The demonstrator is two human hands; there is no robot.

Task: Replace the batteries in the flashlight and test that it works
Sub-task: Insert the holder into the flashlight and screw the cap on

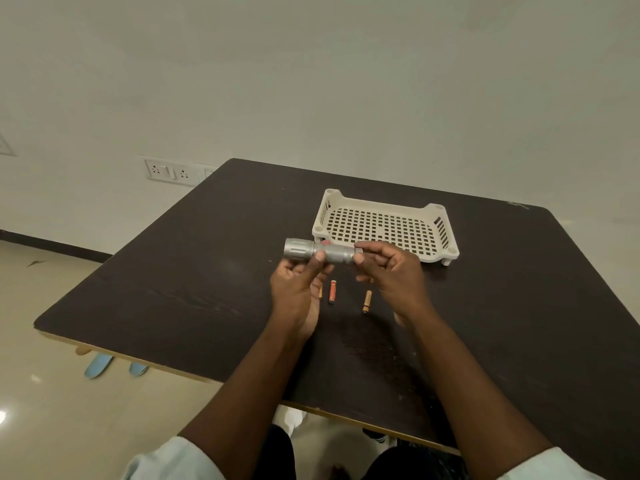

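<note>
Both hands share the grip: left hand (299,277) wraps the flashlight (320,251) mid-barrel from below, thumb on top, fingers curled round it; right hand (388,271) pinches the tail end between thumb and forefinger, other fingers loosely bent. I read this as twisting the tail cap, on or off I can't tell. Flashlight held level in the air above the tabletop (173,271), head pointing left of the grip.

Risks as I judge them: cap cross-threads if the right pinch turns it off-axis; a small cap held only by fingertips could drop and roll off the tabletop; if the barrel tips, cells inside could slide out. Batteries (332,291) lie loose just below the grip, three visible, one half hidden by the left hand. Old and new look alike from here, so a mix-up is easy.

Looks: silver metal, knurled barrel, wider slotted head, a reddish spot on top near the head, maybe the switch. Tray (386,199) sits just beyond the grip.
</note>
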